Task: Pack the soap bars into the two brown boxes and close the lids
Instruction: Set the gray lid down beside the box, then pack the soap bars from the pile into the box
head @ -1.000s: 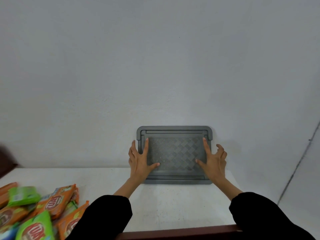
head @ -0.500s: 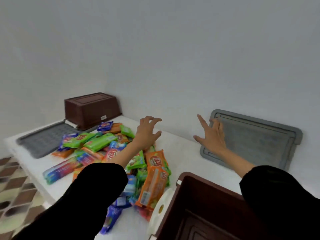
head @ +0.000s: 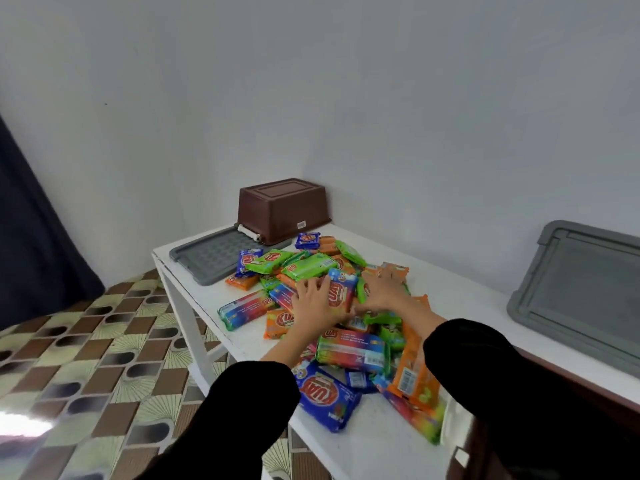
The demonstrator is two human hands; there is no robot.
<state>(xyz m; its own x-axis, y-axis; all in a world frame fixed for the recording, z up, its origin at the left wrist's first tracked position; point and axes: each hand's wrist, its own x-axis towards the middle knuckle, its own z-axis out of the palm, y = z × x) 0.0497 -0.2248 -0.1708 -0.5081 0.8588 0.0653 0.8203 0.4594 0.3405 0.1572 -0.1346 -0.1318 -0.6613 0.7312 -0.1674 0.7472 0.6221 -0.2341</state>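
Soap bars [head: 349, 351] heaped in bright wrappers across the white desk [head: 374, 445]. Mid-pile, left hand [head: 313, 304] flat on a blue bar, fingers [head: 323, 284] spread; right hand [head: 379, 294] just beside it on orange and green packs, fingers straight but blurred. Beyond, grey lid [head: 211, 254] lying flat, brown box [head: 280, 209] upturned at its far end.

white table [head: 460, 299], patterned floor [head: 86, 341], dark curtain [head: 31, 237]

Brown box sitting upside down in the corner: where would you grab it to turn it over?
The brown box stands base-up with smooth sloping sides and the wall close behind. Grip the rim at its two short ends, likely reaching from the soap pile side.
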